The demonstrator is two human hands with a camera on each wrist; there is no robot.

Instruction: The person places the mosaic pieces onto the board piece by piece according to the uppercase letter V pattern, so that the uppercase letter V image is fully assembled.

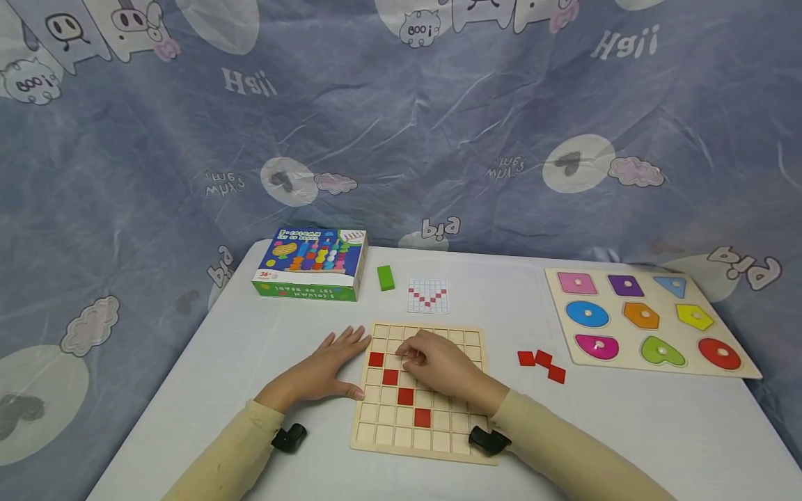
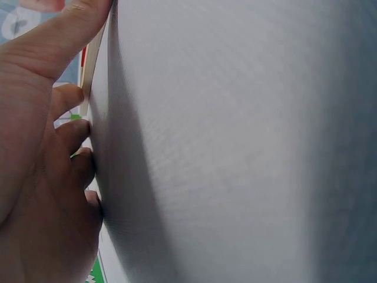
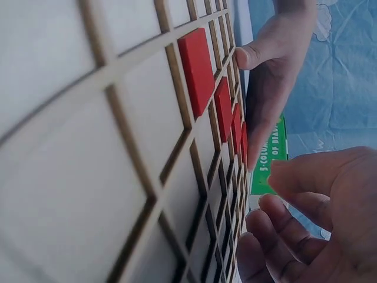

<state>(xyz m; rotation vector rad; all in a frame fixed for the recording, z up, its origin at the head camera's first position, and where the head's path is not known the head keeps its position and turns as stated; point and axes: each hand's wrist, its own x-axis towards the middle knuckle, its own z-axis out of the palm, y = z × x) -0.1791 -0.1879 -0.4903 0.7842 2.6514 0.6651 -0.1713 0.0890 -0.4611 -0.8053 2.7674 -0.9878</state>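
Observation:
A wooden grid board lies on the table, with several red square tiles set in its cells in a diagonal line. My left hand rests flat beside the board, fingers spread and thumb touching its left edge. Over the board's upper middle hovers my right hand, its fingers loosely bent. The right wrist view shows no tile between those fingers. Three loose red tiles lie to the right of the board. Behind it is a small card printed with a red V pattern on a grid.
A bead-set box stands at the back left, near a green block. On the right lies a shape puzzle board with knobbed coloured pieces. A patterned cloth hangs behind the white table.

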